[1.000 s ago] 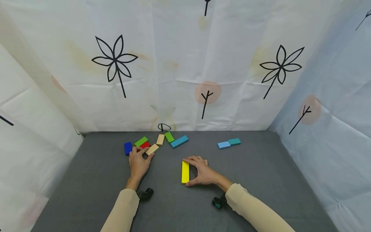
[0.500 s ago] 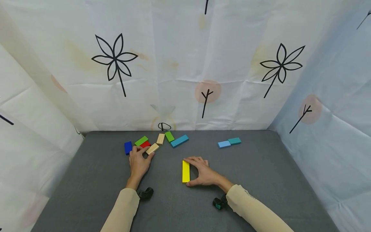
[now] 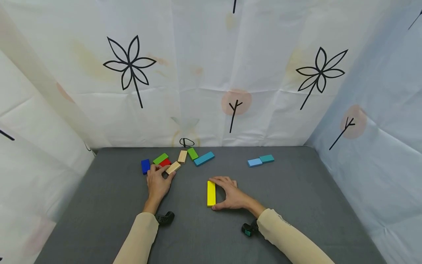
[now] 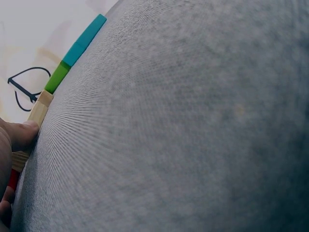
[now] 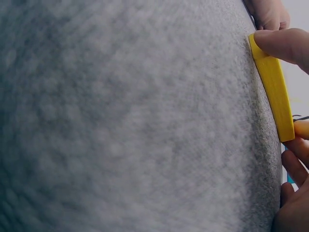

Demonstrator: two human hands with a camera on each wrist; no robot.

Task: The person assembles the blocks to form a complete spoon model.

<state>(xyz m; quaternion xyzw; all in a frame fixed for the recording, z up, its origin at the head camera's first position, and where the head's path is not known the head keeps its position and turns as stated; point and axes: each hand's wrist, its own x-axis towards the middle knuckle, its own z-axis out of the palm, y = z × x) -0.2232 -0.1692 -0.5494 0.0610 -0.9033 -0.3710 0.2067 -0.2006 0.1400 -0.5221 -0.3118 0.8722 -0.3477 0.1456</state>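
Note:
My right hand point(image 3: 233, 195) holds a long yellow block point(image 3: 211, 193) by its two ends, thumb at the near end and a fingertip at the far one. The right wrist view shows the thumb on one end of this yellow block point(image 5: 274, 87), which lies on the cloth. Farther left, my left hand point(image 3: 159, 183) has thumb and forefinger at either end of a plain wooden block point(image 3: 173, 168). A red block point(image 3: 165, 162) sits just behind it, partly hidden. In the left wrist view the thumb point(image 4: 23, 134) presses against wood.
Beside the left hand are a dark blue block point(image 3: 145, 166) and a green block point(image 3: 160, 158). Behind lie another wooden block point(image 3: 182, 156), a second green block point(image 3: 192, 153) and a blue block point(image 3: 204, 158). Light blue point(image 3: 254, 162) and teal point(image 3: 266, 158) blocks touch at right on the grey table point(image 3: 296, 198).
The head view has tilted slightly, so everything sits a little higher in the frame. Both hands keep the same hold, and no block visibly moves on the table.

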